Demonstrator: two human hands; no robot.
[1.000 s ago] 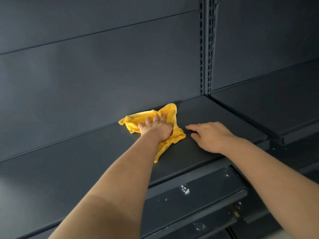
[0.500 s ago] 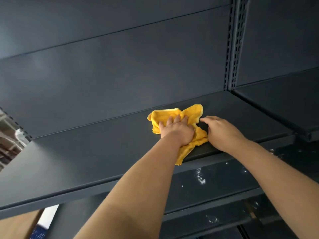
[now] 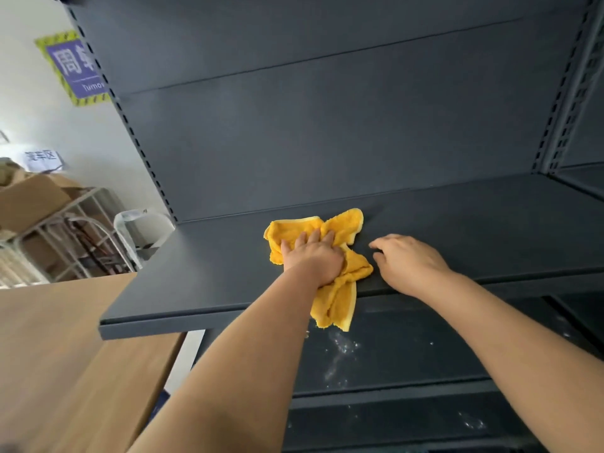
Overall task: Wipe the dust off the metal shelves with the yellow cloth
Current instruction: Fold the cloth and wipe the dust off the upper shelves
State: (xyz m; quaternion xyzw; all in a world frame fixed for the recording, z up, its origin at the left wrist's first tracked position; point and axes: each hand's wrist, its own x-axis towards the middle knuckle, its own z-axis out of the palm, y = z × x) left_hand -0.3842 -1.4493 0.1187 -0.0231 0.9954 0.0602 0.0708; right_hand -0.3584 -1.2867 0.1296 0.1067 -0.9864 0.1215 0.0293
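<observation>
A crumpled yellow cloth (image 3: pixel 343 223) lies on the dark grey metal shelf (image 3: pixel 202 266), one corner hanging over the shelf's front edge. My left hand (image 3: pixel 313 256) presses flat on the middle of the cloth with its fingers spread forward. Just to the right of the cloth, my right hand (image 3: pixel 408 259) rests palm down on the bare shelf with loosely bent fingers and holds nothing.
A lower shelf (image 3: pixel 408 351) under the front edge carries white dust specks. Slotted uprights (image 3: pixel 555 109) stand at the right, with another shelf bay beyond. To the left are a wooden tabletop (image 3: pixel 49 354), a wire rack with cardboard boxes (image 3: pixel 36 204) and a wall sign (image 3: pixel 73 67).
My left hand has slid the cloth leftward along the shelf, and my right hand has followed beside it. The view has swung left, so the shelf's left end and the room show.
</observation>
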